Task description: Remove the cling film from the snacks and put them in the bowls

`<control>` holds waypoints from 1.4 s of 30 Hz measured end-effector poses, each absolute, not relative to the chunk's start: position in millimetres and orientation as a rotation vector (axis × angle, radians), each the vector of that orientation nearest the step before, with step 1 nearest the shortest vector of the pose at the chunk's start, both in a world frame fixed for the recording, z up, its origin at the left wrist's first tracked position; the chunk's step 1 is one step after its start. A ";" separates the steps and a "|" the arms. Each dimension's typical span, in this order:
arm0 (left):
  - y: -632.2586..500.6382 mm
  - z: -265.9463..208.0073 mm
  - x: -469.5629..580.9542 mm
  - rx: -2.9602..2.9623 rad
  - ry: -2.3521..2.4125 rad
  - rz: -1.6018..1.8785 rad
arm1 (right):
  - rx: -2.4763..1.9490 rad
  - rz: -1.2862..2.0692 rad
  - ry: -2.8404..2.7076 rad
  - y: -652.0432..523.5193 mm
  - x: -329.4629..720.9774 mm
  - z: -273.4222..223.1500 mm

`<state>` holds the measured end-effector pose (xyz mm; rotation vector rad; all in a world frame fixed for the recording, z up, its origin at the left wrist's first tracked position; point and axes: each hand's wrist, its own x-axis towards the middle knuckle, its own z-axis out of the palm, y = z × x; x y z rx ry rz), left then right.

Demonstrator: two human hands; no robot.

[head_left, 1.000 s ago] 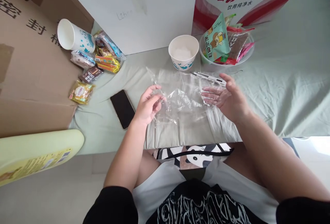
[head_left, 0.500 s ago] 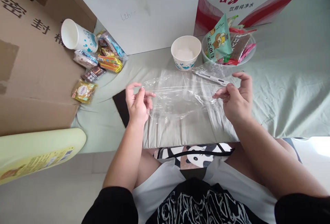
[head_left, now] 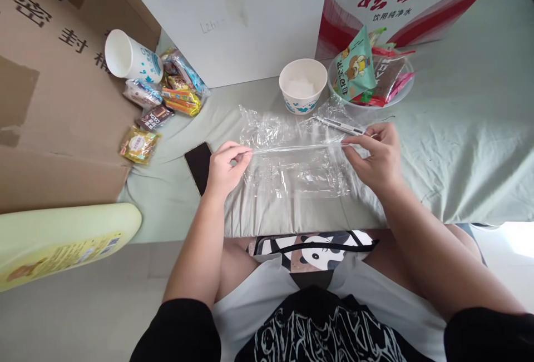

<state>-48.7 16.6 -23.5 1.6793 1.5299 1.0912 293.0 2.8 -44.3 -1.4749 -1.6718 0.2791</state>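
A sheet of clear plastic film (head_left: 292,170) lies crinkled over the cloth, with a taut fold raised across its middle. My left hand (head_left: 227,168) pinches the left end of that fold between thumb and fingers. At the other end, my right hand (head_left: 375,156) pinches the fold too. A white and grey utility knife (head_left: 340,125) lies just beyond my right fingers, partly hidden by them. Behind the film stands a white paper bowl (head_left: 302,87) with a blue pattern; something whitish is in it. Left of my left hand, a dark phone (head_left: 198,166) lies flat.
A clear bowl (head_left: 375,100) of snack packets stands at the back right. Several wrapped snacks (head_left: 180,100) and a tipped paper cup (head_left: 136,62) lie by the cardboard box (head_left: 62,123) on the left. White boxes (head_left: 237,28) stand behind, a yellow-green container (head_left: 70,242) at lower left.
My hands have drawn slightly inward, and their fingers have closed on the film. The film, held loosely before, now has a straight stretched fold. More of the phone shows.
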 end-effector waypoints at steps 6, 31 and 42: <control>17.7 -18.6 -54.5 1.679 1.429 1.206 | -1.282 0.292 -1.783 -6.1 297.7 -24.7; 10.7 -8.1 15.7 0.698 0.816 0.877 | -1.043 1.916 -1.275 -15.5 242.1 -32.8; 6.2 -19.1 16.1 0.956 0.899 0.670 | -1.064 1.541 -1.207 -14.2 250.9 -38.8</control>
